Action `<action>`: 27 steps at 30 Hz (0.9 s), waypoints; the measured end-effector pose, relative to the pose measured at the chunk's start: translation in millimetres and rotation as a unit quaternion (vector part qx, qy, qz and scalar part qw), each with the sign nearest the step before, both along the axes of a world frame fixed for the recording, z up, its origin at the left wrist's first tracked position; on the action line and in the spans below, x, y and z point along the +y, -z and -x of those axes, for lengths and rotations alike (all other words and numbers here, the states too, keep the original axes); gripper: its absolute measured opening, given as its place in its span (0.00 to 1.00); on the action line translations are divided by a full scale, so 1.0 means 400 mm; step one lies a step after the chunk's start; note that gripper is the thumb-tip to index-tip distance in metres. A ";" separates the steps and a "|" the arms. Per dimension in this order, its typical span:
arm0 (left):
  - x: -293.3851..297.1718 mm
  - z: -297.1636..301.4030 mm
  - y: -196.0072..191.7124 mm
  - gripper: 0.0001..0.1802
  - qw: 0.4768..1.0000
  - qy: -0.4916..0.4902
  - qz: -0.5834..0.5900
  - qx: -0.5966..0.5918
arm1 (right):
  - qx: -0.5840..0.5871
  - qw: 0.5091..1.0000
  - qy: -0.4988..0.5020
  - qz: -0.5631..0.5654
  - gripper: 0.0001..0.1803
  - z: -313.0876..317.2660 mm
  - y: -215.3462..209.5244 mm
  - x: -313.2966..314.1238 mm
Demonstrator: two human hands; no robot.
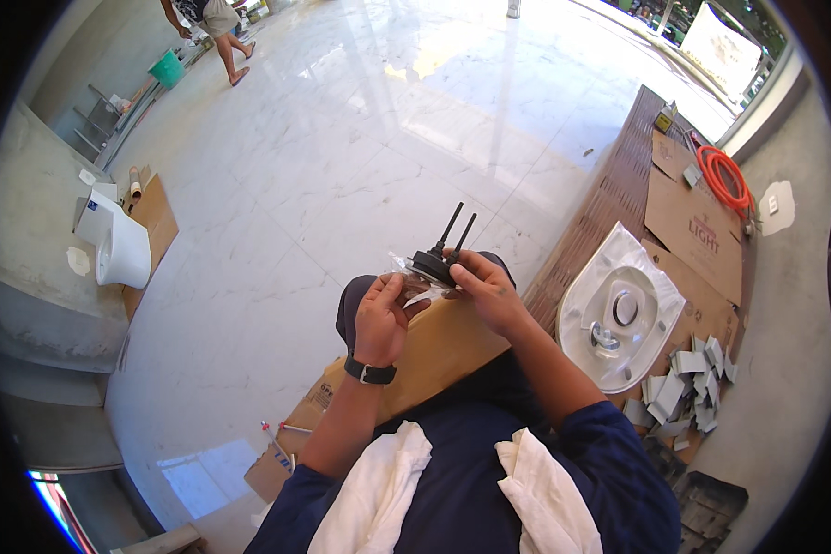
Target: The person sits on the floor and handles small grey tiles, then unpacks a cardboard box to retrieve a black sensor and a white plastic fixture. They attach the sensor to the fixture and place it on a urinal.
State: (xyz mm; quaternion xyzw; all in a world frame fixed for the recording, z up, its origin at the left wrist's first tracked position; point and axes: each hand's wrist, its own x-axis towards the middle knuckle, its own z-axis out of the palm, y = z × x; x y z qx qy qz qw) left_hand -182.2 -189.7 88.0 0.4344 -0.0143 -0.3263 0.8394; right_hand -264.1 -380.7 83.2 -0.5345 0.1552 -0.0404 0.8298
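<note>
Overhead, largest first: marble floor [342, 166], white toilet lid [619, 309] on cardboard, right. Both hands at chest height. Left hand [380, 319] pinches clear bag [406, 272]; right hand [489, 291] fingers closed round black fitting [434, 263], two rods up. Best to steady fitting, peel bag slowly, away from rods.

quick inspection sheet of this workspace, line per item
surface: glossy white marble floor; brown cardboard box on the lap.
job's things: round black plastic part with two thin rods, in a clear plastic bag.
clutter: grey tile offcuts, flat cardboard sheets.
grippers: left hand grips the bag; right hand fingers hold the black part.
cables: coiled orange hose at right.
surroundings: white ceramic toilet bowl at left, white toilet seat in plastic wrap at right, another person's legs far off.
</note>
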 end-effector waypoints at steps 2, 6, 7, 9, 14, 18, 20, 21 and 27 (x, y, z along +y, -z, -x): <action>-0.005 0.010 0.002 0.08 0.999 -0.004 -0.013 -0.033 | 0.007 1.000 -0.001 -0.003 0.30 0.005 -0.016 0.000; -0.020 0.042 0.008 0.08 0.966 -0.015 -0.127 -0.226 | 0.043 0.999 0.016 -0.010 0.44 0.019 -0.057 0.019; -0.021 0.051 0.009 0.08 0.960 -0.012 -0.123 -0.252 | 0.060 0.998 0.016 0.033 0.45 0.023 -0.066 0.024; -0.023 0.057 0.007 0.09 0.967 -0.001 -0.095 -0.235 | 0.056 0.993 0.006 0.108 0.47 0.025 -0.077 0.032; -0.015 0.055 0.019 0.08 0.995 -0.061 -0.019 -0.081 | 0.014 0.997 -0.003 0.073 0.49 0.037 -0.060 0.032; -0.012 0.044 0.051 0.08 0.995 -0.081 -0.010 -0.051 | -0.068 0.997 -0.001 -0.024 0.44 0.053 -0.007 0.031; -0.005 0.034 0.061 0.08 0.995 -0.077 0.041 0.044 | -0.127 0.979 0.014 -0.158 0.41 0.049 0.019 0.024; -0.003 0.030 0.064 0.08 0.997 -0.068 0.029 0.037 | -0.158 0.962 0.022 -0.222 0.40 0.048 0.029 0.017; -0.011 0.028 0.048 0.09 0.999 -0.038 -0.028 0.024 | -0.253 0.916 0.013 -0.312 0.44 0.073 0.024 -0.068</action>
